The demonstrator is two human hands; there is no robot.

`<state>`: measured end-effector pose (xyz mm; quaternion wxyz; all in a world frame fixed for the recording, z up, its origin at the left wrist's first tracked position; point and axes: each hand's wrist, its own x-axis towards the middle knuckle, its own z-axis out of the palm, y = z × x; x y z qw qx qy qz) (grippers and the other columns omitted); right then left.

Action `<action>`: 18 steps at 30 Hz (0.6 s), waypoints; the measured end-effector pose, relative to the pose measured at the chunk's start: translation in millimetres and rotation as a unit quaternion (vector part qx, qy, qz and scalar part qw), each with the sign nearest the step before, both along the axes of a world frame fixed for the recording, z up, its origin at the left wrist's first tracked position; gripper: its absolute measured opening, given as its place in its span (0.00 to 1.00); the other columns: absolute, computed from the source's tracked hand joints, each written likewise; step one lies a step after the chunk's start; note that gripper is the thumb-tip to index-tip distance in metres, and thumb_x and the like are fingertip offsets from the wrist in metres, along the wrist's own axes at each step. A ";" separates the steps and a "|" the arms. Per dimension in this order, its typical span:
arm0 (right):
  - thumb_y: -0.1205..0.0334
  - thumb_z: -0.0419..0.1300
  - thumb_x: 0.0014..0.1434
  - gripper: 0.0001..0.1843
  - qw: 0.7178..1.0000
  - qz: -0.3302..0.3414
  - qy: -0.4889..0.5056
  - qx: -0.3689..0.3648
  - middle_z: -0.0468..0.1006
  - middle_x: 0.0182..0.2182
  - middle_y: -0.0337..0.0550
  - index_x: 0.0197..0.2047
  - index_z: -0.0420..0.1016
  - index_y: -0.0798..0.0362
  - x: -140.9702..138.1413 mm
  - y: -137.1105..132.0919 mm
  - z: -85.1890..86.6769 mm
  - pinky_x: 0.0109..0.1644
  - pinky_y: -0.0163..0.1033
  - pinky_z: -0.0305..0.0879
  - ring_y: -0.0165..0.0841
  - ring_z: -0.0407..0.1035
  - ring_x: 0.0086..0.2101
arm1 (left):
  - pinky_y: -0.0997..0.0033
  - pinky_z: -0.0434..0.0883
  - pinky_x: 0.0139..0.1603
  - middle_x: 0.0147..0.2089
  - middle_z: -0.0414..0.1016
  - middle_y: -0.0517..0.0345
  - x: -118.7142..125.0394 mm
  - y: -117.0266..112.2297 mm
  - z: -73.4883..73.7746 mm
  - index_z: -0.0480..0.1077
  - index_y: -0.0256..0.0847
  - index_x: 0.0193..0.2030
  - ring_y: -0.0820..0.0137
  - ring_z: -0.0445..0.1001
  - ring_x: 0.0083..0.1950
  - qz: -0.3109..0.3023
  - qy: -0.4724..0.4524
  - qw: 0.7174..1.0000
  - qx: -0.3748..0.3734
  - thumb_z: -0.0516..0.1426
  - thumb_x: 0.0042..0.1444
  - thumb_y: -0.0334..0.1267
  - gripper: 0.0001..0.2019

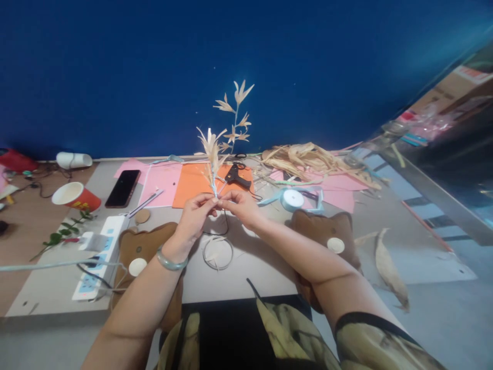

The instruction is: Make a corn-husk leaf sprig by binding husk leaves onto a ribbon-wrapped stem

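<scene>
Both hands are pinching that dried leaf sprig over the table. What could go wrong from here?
1. The dried-leaf sprig is held upright only at its base, between the fingertips of the left hand and right hand. It looks brittle, so it might snap or slip.
2. The glue gun lies on the orange paper just beyond the hands. If it is hot, a hand could brush it.

Dim, soft light; edges warped (right side blurred)

grey table | power strip | wire ring | ribbon spool | orange paper
</scene>
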<state>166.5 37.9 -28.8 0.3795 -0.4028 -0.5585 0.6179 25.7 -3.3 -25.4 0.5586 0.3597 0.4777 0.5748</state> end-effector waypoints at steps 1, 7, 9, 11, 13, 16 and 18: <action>0.53 0.68 0.45 0.15 1.000 0.003 -0.004 0.006 0.76 0.26 0.39 0.27 0.72 0.56 0.2 0.6 -0.9 0.37 0.35 0.64 0.28 0.69 0.29 | 0.77 0.67 0.26 0.31 0.76 0.57 -0.1 -0.2 0.5 0.75 0.36 0.31 0.77 0.71 0.27 0.003 0.005 1.000 0.000 0.65 0.43 0.42 0.12; 0.50 0.70 0.42 0.20 0.999 0.047 -0.005 -0.002 0.75 0.25 0.38 0.28 0.70 0.56 2.3 3.1 2.5 0.34 0.35 0.62 0.28 0.67 0.27 | 0.77 0.64 0.24 0.24 0.71 0.62 -2.9 0.4 5.5 0.74 0.36 0.30 0.79 0.64 0.21 0.012 0.044 0.999 0.006 0.65 0.44 0.43 0.12; 0.48 0.68 0.44 0.20 0.998 0.063 -0.012 -0.007 0.72 0.23 0.36 0.28 0.69 0.55 2.9 3.5 6.5 0.32 0.33 0.60 0.26 0.64 0.25 | 0.77 0.64 0.25 0.22 0.70 0.62 -5.3 1.5 3.9 0.72 0.36 0.29 0.79 0.64 0.21 0.005 0.059 0.998 0.019 0.64 0.45 0.44 0.12; 0.45 0.64 0.49 0.20 0.997 0.068 -0.030 0.000 0.67 0.19 0.33 0.26 0.68 0.55 4.0 4.1 10.4 0.27 0.32 0.55 0.24 0.59 0.22 | 0.77 0.64 0.27 0.22 0.70 0.62 -7.8 2.6 0.8 0.72 0.36 0.28 0.79 0.65 0.22 -0.002 0.073 0.997 0.027 0.63 0.47 0.44 0.12; 0.44 0.60 0.53 0.21 0.995 0.075 -0.059 0.021 0.61 0.16 0.31 0.23 0.66 0.55 5.5 4.9 13.3 0.25 0.32 0.50 0.23 0.53 0.19 | 0.77 0.64 0.27 0.23 0.71 0.61 -9.8 3.4 -2.1 0.71 0.36 0.28 0.78 0.65 0.23 -0.005 0.083 0.996 0.027 0.63 0.48 0.45 0.12; 0.44 0.57 0.55 0.22 0.989 0.091 -0.105 0.057 0.58 0.16 0.31 0.22 0.65 0.55 7.9 6.7 15.2 0.24 0.33 0.47 0.23 0.50 0.19 | 0.77 0.63 0.28 0.24 0.72 0.60 -11.5 3.8 -4.2 0.71 0.36 0.30 0.78 0.67 0.24 -0.007 0.091 0.996 0.024 0.63 0.48 0.45 0.13; 0.44 0.55 0.57 0.23 0.985 0.095 -0.126 0.074 0.61 0.17 0.33 0.23 0.67 0.56 9.1 8.2 14.9 0.24 0.33 0.49 0.24 0.53 0.21 | 0.77 0.64 0.28 0.25 0.72 0.60 -12.2 3.9 -4.3 0.71 0.36 0.31 0.76 0.68 0.25 -0.006 0.092 0.995 0.022 0.63 0.48 0.45 0.13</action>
